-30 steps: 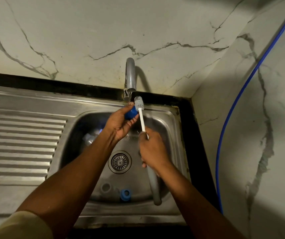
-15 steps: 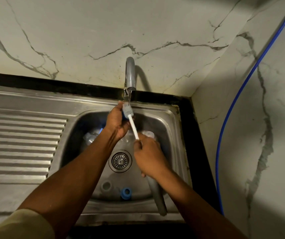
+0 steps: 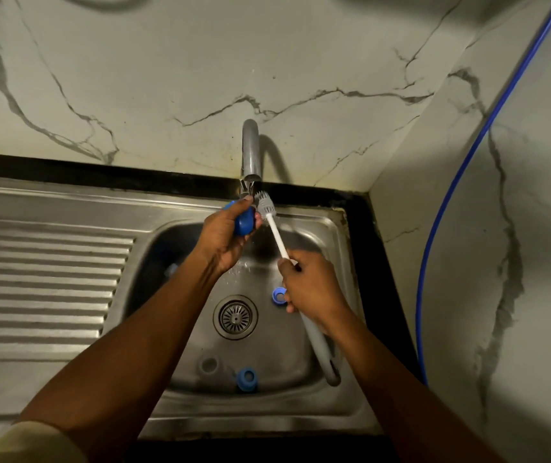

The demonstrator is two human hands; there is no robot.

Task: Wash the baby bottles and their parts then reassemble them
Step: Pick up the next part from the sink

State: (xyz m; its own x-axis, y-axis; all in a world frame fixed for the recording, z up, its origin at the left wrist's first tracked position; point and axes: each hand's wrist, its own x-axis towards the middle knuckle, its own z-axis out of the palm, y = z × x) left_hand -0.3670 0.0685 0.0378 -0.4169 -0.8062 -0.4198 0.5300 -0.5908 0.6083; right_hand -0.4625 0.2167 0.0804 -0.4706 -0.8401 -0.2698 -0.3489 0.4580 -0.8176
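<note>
Blue cap [image 3: 244, 222] sits in the curled fingers of the left hand [image 3: 224, 235] under the tap [image 3: 250, 152]; the right hand [image 3: 310, 289] grips the brush [image 3: 275, 228] handle tightly.

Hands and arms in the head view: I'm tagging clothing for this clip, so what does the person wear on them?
The left hand and right hand are bare: no gloves, rings or watch show. A pale beige fabric sleeve covers the left arm near the lower frame edge; the right arm shows no sleeve within the frame.
</note>
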